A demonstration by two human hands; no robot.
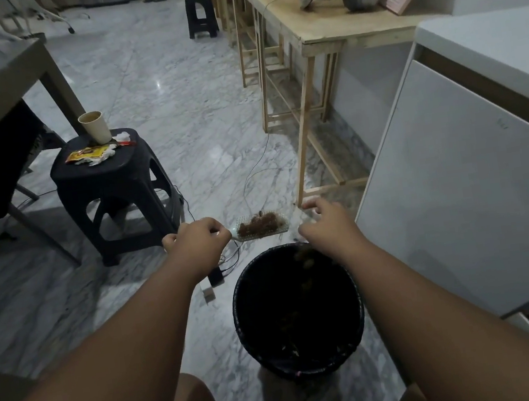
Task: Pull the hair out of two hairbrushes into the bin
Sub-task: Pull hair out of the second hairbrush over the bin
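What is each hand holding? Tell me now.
Left hand: grips the hairbrush by its handle.
Right hand: open, fingers loosely curled, nothing visibly held.

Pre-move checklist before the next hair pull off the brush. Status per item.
1. Left hand grips the hairbrush by its handle: ok.
2. Hair left to pull: ok, a brown clump sits on the bristle pad.
3. Right hand empty and ready to pinch: cannot tell, its fingers are curled and blurred.
4. Bin open and below the hands: ok, its mouth faces up under the right hand.
5. Brush head directly over the bin's opening: cannot tell, it shows just past the far rim and one view gives no depth.
6. Second hairbrush located: not ok, none in view.
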